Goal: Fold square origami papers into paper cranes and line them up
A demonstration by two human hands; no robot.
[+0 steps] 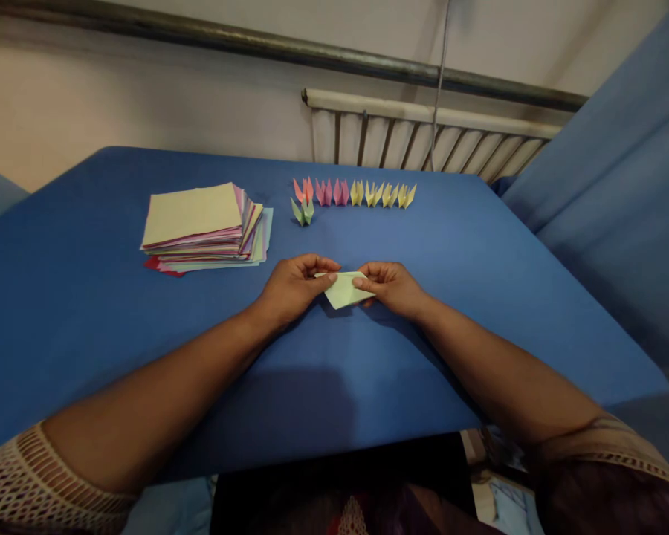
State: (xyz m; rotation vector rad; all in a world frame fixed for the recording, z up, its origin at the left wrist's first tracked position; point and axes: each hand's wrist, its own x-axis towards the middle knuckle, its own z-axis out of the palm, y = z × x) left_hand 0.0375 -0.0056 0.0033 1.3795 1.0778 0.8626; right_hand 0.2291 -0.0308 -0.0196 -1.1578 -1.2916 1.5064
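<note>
A pale green folded paper (343, 291) is held just above the blue table, pointed at its lower edge. My left hand (296, 286) pinches its left corner, thumb on top. On the other side my right hand (393, 288) grips the right part, its thumb lying across the paper's face. Most of the fingers under the paper are hidden. Beyond my hands stands a small green origami crane (302, 212), in front of a row of folded paper cranes in orange, pink (333, 193) and yellow (373, 195).
To the left lies a tall, uneven stack of coloured paper sheets (194, 217), a yellow one on top. The blue table (451, 357) reaches back towards a wall with a radiator (412, 137) and a pipe (256, 46). A blue curtain (607, 200) hangs at the right.
</note>
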